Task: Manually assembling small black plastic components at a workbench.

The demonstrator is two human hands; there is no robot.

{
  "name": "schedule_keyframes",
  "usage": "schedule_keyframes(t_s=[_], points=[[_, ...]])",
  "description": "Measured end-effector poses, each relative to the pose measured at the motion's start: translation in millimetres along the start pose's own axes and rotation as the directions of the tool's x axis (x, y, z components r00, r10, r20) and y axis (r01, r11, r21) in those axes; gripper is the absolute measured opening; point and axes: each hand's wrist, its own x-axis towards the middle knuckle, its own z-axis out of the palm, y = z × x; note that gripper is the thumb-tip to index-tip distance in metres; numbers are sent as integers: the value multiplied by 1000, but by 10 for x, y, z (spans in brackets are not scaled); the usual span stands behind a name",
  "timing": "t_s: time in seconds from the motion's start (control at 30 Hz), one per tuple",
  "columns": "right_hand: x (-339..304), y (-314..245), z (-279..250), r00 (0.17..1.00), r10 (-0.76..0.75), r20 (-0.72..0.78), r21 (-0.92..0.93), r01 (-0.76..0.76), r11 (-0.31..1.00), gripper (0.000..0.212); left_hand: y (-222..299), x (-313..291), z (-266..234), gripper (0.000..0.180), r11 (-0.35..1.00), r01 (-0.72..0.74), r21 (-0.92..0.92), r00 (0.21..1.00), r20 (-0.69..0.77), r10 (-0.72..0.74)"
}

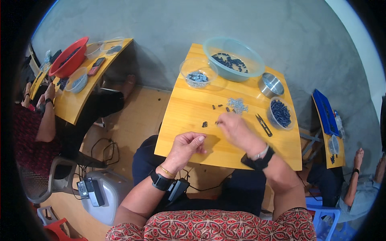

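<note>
While the right hand point(234, 128) pinches a dark piece point(217, 122), its long axis is unclear, as is the curled left hand's point(183, 149) content.

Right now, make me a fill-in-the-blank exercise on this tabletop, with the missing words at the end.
1. The black snips lie to the ____ (left/right) of the loose heap of silver pieces.
2. The clear tub beside the snips holds ____ (dark/silver) pieces.
3. The light-blue basin stands to the ____ (left/right) of the metal tin.
4. The clear bowl left of that basin holds ____ (dark/silver) pieces.

Missing words: right; dark; left; silver.
</note>
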Motion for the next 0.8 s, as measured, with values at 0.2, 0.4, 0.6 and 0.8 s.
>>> schedule_keyframes(t_s=[0.2,0.4,0.6,0.8], points=[[-234,-490,96,995,-77,-65,166,87,982,20,29,16,51,15,992,8,123,999,40,-13],[-263,-267,-98,997,76,-2,154,-75,985,13,-28,62,34,12,979,38,202,998,48,-49],[-275,569,-321,963,268,-20,-69,-268,961,23,-25,51,51,10,995,-7,104,999,51,2],[-220,592,-272,974,218,60,-184,-204,961,30,-86,69,-38,10,994,-51,101,996,81,43]])
